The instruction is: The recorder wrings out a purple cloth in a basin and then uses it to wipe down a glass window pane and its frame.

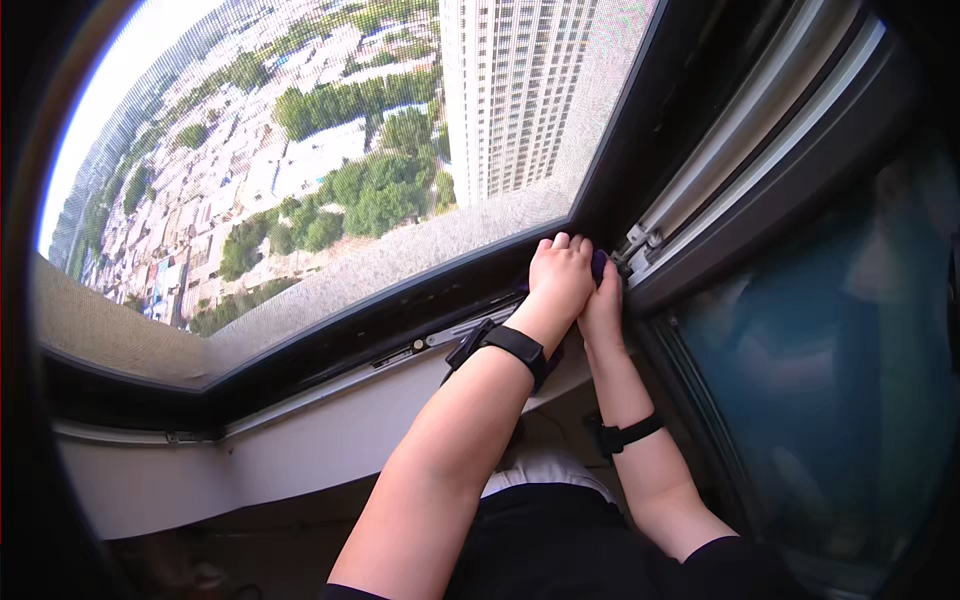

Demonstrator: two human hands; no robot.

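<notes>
At the lower right corner of the black window frame (400, 290), my two hands are close together. My left hand (562, 275) lies over the corner, its fingers bent around a dark purple, cloth-like bundle (598, 264). Just right of it and slightly lower, my right hand (602, 310) closes on the same bundle, thumb upward. Most of the bundle and several fingertips are hidden behind my hands. Beside them, a metal hinge fitting (645, 240) sits on the frame.
An opened window sash (800, 170) with bluish glass (830, 370) stands at the right. A metal stay arm (420, 345) runs along the bottom track above a white sill (330, 430). Behind a mesh screen (340, 150) are a tall building and trees. Black straps circle both wrists.
</notes>
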